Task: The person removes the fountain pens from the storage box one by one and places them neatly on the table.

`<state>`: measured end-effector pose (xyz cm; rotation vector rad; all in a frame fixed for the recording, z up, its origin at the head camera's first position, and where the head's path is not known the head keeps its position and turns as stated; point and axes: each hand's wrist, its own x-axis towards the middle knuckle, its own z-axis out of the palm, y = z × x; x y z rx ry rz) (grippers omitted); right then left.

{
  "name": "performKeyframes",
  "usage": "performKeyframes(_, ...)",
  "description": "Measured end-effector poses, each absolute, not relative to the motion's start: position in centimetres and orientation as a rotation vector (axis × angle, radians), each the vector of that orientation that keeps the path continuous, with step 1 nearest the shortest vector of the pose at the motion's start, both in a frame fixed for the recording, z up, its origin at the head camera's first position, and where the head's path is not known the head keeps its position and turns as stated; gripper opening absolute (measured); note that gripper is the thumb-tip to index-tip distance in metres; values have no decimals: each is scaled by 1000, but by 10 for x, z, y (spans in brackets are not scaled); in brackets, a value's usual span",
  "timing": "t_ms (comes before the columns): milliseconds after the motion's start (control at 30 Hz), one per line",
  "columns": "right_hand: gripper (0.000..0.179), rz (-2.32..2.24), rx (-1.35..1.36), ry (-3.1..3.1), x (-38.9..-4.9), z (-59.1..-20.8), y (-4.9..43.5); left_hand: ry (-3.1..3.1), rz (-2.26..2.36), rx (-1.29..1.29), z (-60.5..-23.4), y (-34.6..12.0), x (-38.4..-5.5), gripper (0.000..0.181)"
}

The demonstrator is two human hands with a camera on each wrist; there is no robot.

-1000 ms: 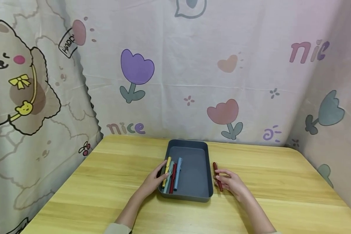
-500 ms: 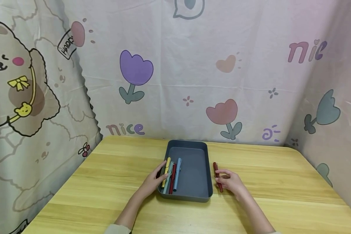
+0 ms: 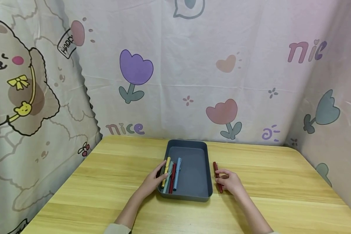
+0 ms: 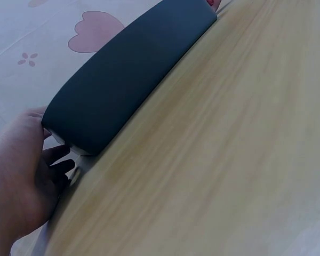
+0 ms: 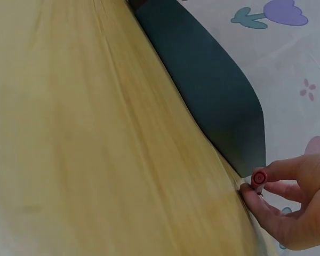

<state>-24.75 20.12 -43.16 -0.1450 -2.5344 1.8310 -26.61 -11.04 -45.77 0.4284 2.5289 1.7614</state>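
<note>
A dark grey rectangular tray (image 3: 194,162) lies on the table. My left hand (image 3: 150,182) holds its left wall near the front corner, the thumb reaching over the rim. Inside, along that left side, lie a yellow pen (image 3: 166,172), a pale green pen (image 3: 166,186), a red pen (image 3: 172,182) and a blue pen (image 3: 177,175). Just right of the tray, my right hand (image 3: 233,184) pinches another red pen (image 3: 214,166) between thumb and fingers. The right wrist view shows this pen's round end (image 5: 260,177) beside the tray's outer wall (image 5: 202,80).
The wooden table (image 3: 105,182) extends on both sides of the tray. A printed cloth (image 3: 175,65) hangs behind the table's back edge and at both sides.
The right hand's lower fingers have tucked in slightly behind the red pen, which stays in about the same place. The left hand and tray look unmoved.
</note>
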Motion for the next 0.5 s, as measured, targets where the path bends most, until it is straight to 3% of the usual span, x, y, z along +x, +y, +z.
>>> performKeyframes(500, 31, 1691, -126, -2585, -246, -431, 198, 2534, 1734, 407, -456, -111, -266, 58)
